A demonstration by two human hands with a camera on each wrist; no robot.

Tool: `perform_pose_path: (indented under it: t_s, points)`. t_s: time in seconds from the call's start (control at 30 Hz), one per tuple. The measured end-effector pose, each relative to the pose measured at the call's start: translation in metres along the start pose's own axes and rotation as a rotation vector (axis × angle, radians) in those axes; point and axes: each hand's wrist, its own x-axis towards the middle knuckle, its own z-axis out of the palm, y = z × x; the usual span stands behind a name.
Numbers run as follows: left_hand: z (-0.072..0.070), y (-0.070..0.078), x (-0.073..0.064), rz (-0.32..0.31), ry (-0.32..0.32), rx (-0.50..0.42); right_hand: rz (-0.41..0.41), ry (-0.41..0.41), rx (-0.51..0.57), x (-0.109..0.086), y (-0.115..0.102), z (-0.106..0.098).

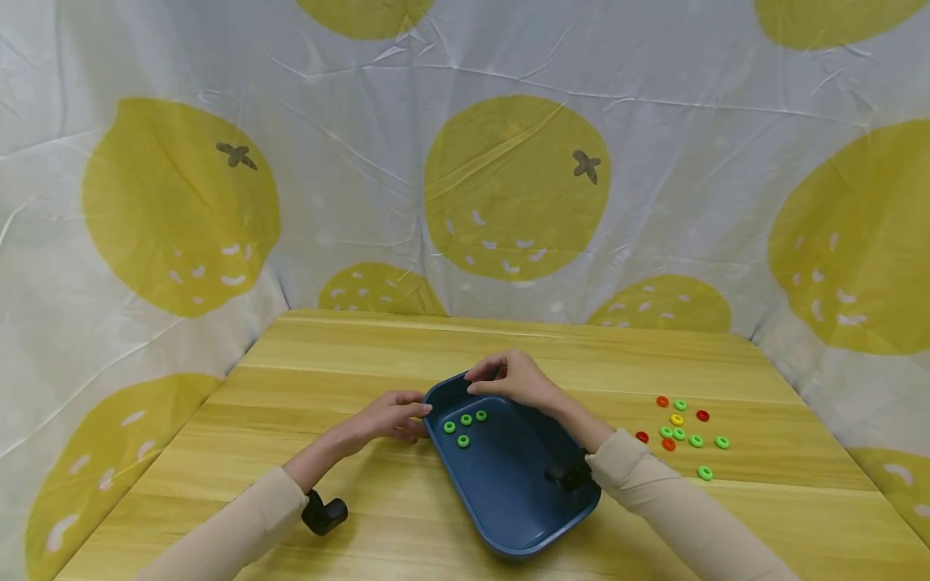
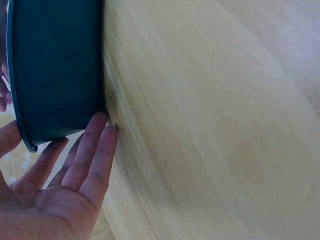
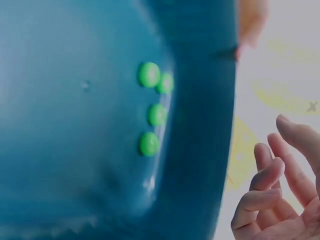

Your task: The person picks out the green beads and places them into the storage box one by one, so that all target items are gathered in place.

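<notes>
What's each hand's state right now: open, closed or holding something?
Left hand: open, touching a corner of the blue tray.
Right hand: open, loosely curled near the tray's far end, nothing visible in it.

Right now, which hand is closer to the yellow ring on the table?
The right. The right hand is at the far end of the blue tray, with the yellow ring off to its right; the left hand touches the tray's far left corner.
</notes>
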Motion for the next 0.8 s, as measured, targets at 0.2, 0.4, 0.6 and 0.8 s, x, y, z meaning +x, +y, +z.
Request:
perform_pose_path:
  t_s: [0.2,0.4,0.6,0.8]
  points:
    - [0.001,0.001,-0.001,0.008,-0.005,-0.004,0.079,0.063,0.083,-0.01,-0.001,-0.023]
    - [0.001,0.0,0.0,-0.002,0.002,-0.003,0.121,0.104,0.067,-0.027,0.006,-0.048]
    - [-0.001,-0.001,0.001,-0.008,0.004,-0.008,0.19,0.127,0.047,-0.055,0.021,-0.073]
    - [-0.002,-0.002,0.001,-0.004,0.0,-0.008,0.263,0.171,0.04,-0.088,0.04,-0.099]
